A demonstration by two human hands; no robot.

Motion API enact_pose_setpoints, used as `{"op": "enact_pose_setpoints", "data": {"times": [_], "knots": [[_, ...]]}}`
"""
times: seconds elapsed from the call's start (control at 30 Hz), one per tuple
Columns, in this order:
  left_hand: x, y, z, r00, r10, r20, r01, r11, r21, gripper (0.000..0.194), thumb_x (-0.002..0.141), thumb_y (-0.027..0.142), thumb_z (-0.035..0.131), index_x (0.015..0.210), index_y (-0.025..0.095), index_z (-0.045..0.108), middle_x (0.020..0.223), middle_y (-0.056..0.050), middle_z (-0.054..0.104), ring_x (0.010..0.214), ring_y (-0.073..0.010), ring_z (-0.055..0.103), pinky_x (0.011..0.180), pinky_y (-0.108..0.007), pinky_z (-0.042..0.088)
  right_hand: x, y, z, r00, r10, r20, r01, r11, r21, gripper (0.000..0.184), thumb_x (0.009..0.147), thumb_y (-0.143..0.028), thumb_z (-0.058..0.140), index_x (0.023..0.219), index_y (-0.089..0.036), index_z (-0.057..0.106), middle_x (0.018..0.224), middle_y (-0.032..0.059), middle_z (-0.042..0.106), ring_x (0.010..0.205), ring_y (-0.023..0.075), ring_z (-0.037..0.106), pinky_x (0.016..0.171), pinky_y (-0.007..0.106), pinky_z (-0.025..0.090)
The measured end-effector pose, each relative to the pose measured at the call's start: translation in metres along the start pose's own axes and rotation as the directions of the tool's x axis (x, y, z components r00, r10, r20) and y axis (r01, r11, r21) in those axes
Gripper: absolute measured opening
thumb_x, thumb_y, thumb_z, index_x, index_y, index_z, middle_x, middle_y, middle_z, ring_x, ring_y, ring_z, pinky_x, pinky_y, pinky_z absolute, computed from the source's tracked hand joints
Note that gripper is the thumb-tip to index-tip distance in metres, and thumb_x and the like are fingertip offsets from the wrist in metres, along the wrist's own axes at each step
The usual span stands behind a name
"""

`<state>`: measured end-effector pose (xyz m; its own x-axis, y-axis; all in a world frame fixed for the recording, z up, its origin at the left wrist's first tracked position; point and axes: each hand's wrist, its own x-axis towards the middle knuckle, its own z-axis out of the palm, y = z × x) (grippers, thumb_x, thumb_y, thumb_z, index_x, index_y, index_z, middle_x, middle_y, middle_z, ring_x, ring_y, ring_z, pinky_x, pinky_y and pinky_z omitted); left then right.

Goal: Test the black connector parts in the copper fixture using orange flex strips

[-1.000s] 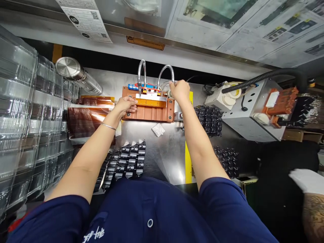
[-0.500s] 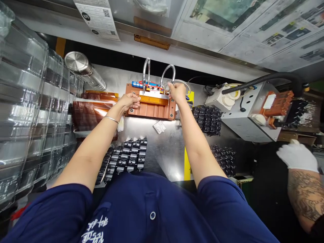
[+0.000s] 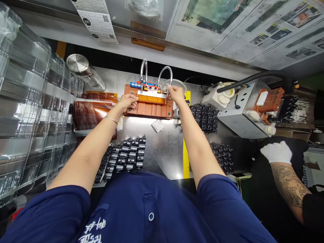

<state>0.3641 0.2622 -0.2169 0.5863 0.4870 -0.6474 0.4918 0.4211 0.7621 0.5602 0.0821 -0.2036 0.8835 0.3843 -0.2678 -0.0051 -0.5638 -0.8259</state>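
Observation:
An orange-brown fixture block (image 3: 149,109) lies at the far side of the steel bench, with a yellow strip (image 3: 151,99) across its top and two bent metal hoses (image 3: 164,72) rising behind it. My left hand (image 3: 128,102) rests on the fixture's left end, fingers curled against the strip's left end. My right hand (image 3: 176,94) is at the strip's right end, fingers pinched there; what they hold is too small to make out.
Stacks of clear plastic trays (image 3: 30,111) line the left. Rows of black parts (image 3: 128,158) lie near me, with more black parts (image 3: 206,118) on the right. A metal cylinder (image 3: 84,71) and amber film (image 3: 91,113) sit left. A co-worker's gloved hand (image 3: 277,152) is at the right.
My right hand came down from the hoses to the strip's right end. The co-worker's gloved hand moved up and leftward. The view shifted slightly.

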Motion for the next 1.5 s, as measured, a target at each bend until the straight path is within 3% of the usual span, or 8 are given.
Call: {"op": "enact_pose_setpoints", "data": {"times": [0.53,0.77,0.93,1.13,1.2,1.3,1.4,1.5], "knots": [[0.000,0.000,-0.001,1.000,-0.017,0.022,0.017,1.000,0.002,0.014,0.083,0.009,0.063,0.074,0.012,0.053,0.054,0.000,0.061,0.043,-0.0080,0.059,0.044,-0.014,0.047,0.013,-0.024,0.047,0.995,-0.099,-0.008,0.098,0.993,-0.063,0.041,0.086,-0.053,0.059,0.064,-0.021,0.046,0.049,-0.0048,0.048,0.051,0.0145,0.061,0.065,0.031,0.053],[-0.001,0.001,-0.003,0.999,-0.003,0.046,0.006,0.999,-0.046,0.014,0.084,0.010,0.064,0.075,0.012,0.054,0.058,-0.001,0.063,0.047,-0.0075,0.060,0.049,-0.015,0.048,-0.007,-0.035,0.022,0.999,-0.015,0.030,0.010,0.989,0.146,0.041,0.082,-0.058,0.061,0.068,-0.020,0.049,0.052,-0.0055,0.051,0.049,0.0108,0.059,0.050,0.022,0.050],[-0.031,-0.008,-0.011,0.996,0.077,-0.050,-0.077,0.997,0.018,0.021,0.090,0.019,0.057,0.071,0.013,0.056,0.047,0.004,0.053,0.033,-0.0036,0.044,0.037,-0.013,0.033,-0.116,0.009,0.012,0.991,0.007,0.137,-0.013,0.999,0.047,0.036,0.082,-0.057,0.057,0.077,-0.022,0.056,0.052,-0.0059,0.054,0.049,0.0114,0.057,0.052,0.023,0.047],[-0.079,-0.052,-0.014,0.996,0.091,-0.001,-0.090,0.991,0.100,0.020,0.081,0.020,0.063,0.064,0.015,0.055,0.048,0.004,0.054,0.036,-0.0045,0.043,0.037,-0.014,0.031,-0.294,0.078,0.072,0.844,0.270,0.463,-0.154,0.950,-0.273,0.073,0.057,-0.054,0.079,0.120,-0.025,0.055,0.113,0.0091,0.068,0.103,0.0305,0.064,0.084,0.043,0.052],[-0.089,-0.060,-0.015,0.996,0.085,0.004,-0.085,0.993,0.085,0.016,0.079,0.022,0.065,0.066,0.015,0.057,0.049,0.004,0.054,0.038,-0.0053,0.044,0.038,-0.015,0.032,-0.319,0.091,0.081,0.827,0.329,0.457,-0.233,0.939,-0.254,0.057,0.062,-0.047,0.077,0.111,-0.023,0.060,0.112,0.0090,0.070,0.102,0.0299,0.065,0.086,0.043,0.051],[-0.098,-0.060,-0.024,0.996,0.083,-0.038,-0.080,0.994,0.076,0.014,0.078,0.025,0.064,0.069,0.016,0.058,0.051,0.003,0.054,0.041,-0.0065,0.045,0.041,-0.016,0.033,-0.317,0.095,0.062,0.846,0.368,0.386,-0.321,0.930,-0.182,0.023,0.072,-0.036,0.066,0.088,-0.020,0.064,0.088,0.0059,0.074,0.084,0.0262,0.068,0.076,0.037,0.054],[-0.107,-0.052,-0.032,0.973,0.199,-0.118,-0.181,0.972,0.153,0.012,0.081,0.027,0.059,0.075,0.017,0.060,0.061,0.000,0.058,0.050,-0.0092,0.051,0.049,-0.018,0.040,-0.284,0.073,0.020,0.938,0.198,0.285,-0.143,0.969,-0.204,0.024,0.076,-0.035,0.060,0.094,-0.022,0.066,0.090,0.0054,0.074,0.084,0.0273,0.068,0.076,0.038,0.053],[-0.115,-0.045,-0.026,0.817,0.543,-0.197,-0.442,0.807,0.392,0.017,0.085,0.032,0.055,0.089,0.019,0.064,0.088,-0.006,0.066,0.081,-0.0160,0.061,0.075,-0.027,0.049,-0.234,0.035,-0.001,0.977,-0.110,0.184,0.180,0.886,-0.428,0.041,0.080,-0.030,0.056,0.120,-0.026,0.062,0.121,0.0084,0.068,0.113,0.0308,0.060,0.096,0.045,0.047]]}}
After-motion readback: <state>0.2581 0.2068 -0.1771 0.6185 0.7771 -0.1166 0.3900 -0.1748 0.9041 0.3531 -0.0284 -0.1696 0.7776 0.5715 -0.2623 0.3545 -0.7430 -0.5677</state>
